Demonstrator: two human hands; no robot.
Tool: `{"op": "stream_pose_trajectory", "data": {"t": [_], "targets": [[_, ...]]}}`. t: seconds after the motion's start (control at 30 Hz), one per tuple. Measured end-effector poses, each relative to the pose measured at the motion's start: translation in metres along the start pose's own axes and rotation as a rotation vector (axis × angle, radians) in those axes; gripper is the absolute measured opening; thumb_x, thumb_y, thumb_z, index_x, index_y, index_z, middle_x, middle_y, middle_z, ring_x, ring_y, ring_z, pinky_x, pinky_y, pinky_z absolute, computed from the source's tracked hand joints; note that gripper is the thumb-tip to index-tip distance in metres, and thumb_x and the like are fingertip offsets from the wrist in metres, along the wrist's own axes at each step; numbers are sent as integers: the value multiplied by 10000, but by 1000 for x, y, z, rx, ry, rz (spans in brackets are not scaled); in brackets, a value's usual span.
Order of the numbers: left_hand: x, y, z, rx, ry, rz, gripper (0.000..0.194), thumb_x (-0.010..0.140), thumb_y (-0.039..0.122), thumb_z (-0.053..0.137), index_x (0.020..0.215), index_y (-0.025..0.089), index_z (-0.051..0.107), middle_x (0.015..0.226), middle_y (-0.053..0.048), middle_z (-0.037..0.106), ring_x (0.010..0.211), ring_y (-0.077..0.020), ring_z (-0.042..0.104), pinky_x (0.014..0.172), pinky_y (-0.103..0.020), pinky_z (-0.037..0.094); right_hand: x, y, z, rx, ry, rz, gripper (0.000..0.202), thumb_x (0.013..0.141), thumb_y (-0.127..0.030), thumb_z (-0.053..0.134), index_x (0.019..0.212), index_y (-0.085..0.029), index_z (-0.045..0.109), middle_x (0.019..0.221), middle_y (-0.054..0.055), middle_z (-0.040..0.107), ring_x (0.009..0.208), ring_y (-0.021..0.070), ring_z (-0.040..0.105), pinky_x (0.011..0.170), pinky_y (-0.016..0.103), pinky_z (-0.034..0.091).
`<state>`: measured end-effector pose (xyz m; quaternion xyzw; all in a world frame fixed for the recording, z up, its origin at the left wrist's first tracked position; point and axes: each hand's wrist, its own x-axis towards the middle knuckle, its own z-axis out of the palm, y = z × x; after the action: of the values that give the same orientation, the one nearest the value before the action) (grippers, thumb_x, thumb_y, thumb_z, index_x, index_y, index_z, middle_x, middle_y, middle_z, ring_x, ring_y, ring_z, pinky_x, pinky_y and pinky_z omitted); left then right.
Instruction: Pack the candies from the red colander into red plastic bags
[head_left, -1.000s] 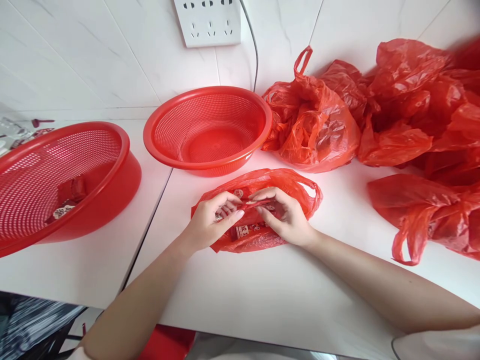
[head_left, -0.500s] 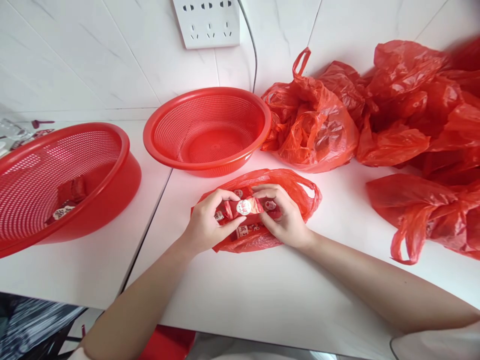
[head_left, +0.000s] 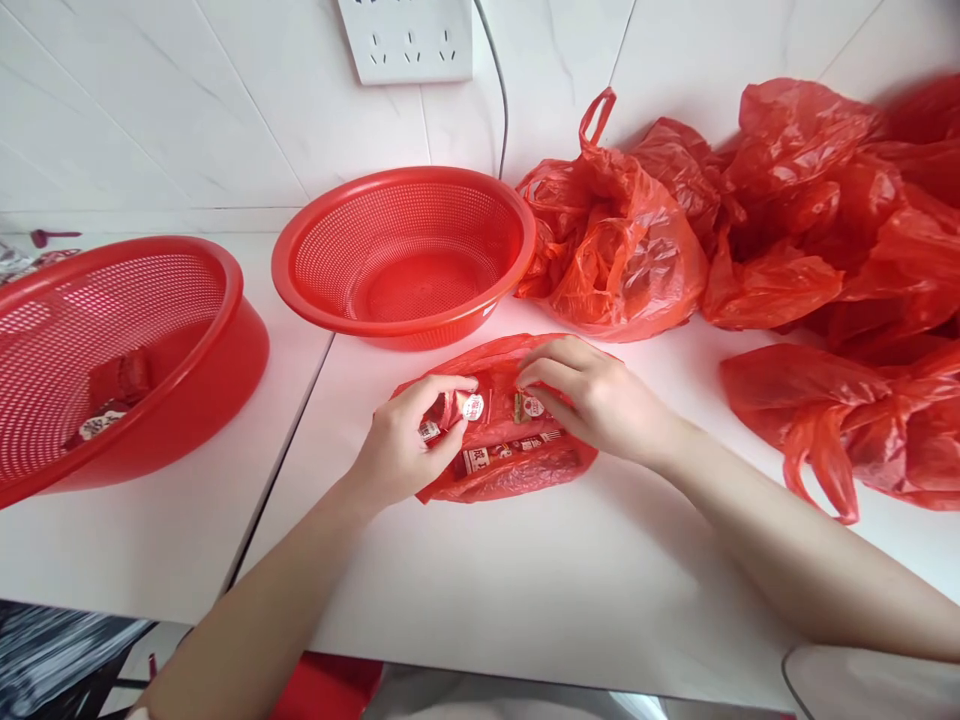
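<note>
My left hand (head_left: 409, 437) curves around a small red-and-cream wrapped snack (head_left: 472, 407) with a round white label, held between thumb and forefinger. It is over the left part of an opened red plastic bag (head_left: 517, 485). Over the bag's right part is my right hand (head_left: 596, 393), its fingers bent down beside another wrapped snack (head_left: 531, 406); the thumb is mostly hidden, and whether it grips that piece is unclear. A longer red packet (head_left: 506, 452) with white lettering lies along the front of the bag.
Behind the bag stands a red plastic basket (head_left: 405, 328). Another red basket (head_left: 251, 330) at the left contains a few packets (head_left: 120, 390). Several red plastic bags (head_left: 630, 250) are heaped at the right. A socket panel (head_left: 409, 45) with a cable is on the wall.
My right hand has moved right and slightly up, away from the snack that both hands held, and its fingers now bend into the bag. My left hand stays nearly in place.
</note>
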<state>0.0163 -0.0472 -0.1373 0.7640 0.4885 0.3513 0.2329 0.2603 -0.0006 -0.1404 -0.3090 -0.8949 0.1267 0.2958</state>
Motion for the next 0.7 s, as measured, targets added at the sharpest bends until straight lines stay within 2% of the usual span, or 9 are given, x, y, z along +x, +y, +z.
{"op": "stream_pose_trajectory", "data": {"t": [0.1, 0.2, 0.37, 0.5, 0.6, 0.7], "targets": [[-1, 0, 1, 16, -52, -18, 293, 827, 178, 599, 1114, 231, 588, 1070, -36, 678, 947, -201, 645, 849, -328, 509, -2, 5, -17, -70, -251, 14, 144, 881, -154, 547, 835, -250, 643, 869, 60, 647, 758, 211, 621, 617, 342, 507], [-1, -3, 4, 80, -93, -28, 219, 843, 218, 602, 1061, 235, 587, 991, -27, 682, 918, -202, 646, 825, -330, 508, -6, 8, -16, -76, -398, 35, 147, 826, -108, 614, 750, -233, 623, 741, 30, 625, 614, 162, 587, 516, 289, 441], [2, -7, 8, 216, -67, 105, 231, 874, 180, 567, 1091, 238, 622, 1127, -55, 637, 1125, -221, 573, 986, -376, 446, -6, 4, -6, -70, -507, 32, 138, 752, -224, 733, 749, -208, 596, 755, 51, 606, 613, 162, 574, 493, 288, 398], [3, -7, 6, 245, -82, 167, 226, 885, 193, 566, 1096, 236, 633, 1171, -62, 615, 1163, -218, 553, 1022, -390, 434, -2, -4, -4, -102, -609, 150, 178, 701, -182, 735, 805, -196, 590, 857, 55, 607, 737, 190, 597, 597, 290, 432], [1, -6, 6, 253, -149, 213, 238, 875, 256, 605, 1109, 225, 636, 1186, -63, 622, 1174, -225, 553, 1033, -395, 430, -1, -8, -6, -48, -619, 213, 159, 732, -151, 668, 849, -180, 565, 870, 50, 608, 749, 173, 587, 607, 267, 413], [-1, -5, 7, 255, -219, 238, 318, 835, 334, 668, 1131, 224, 632, 1172, -50, 653, 1146, -233, 570, 1025, -401, 428, -1, -12, -10, 71, -574, 250, 95, 797, -107, 565, 845, -185, 542, 739, 2, 595, 613, 119, 529, 537, 237, 359]]}}
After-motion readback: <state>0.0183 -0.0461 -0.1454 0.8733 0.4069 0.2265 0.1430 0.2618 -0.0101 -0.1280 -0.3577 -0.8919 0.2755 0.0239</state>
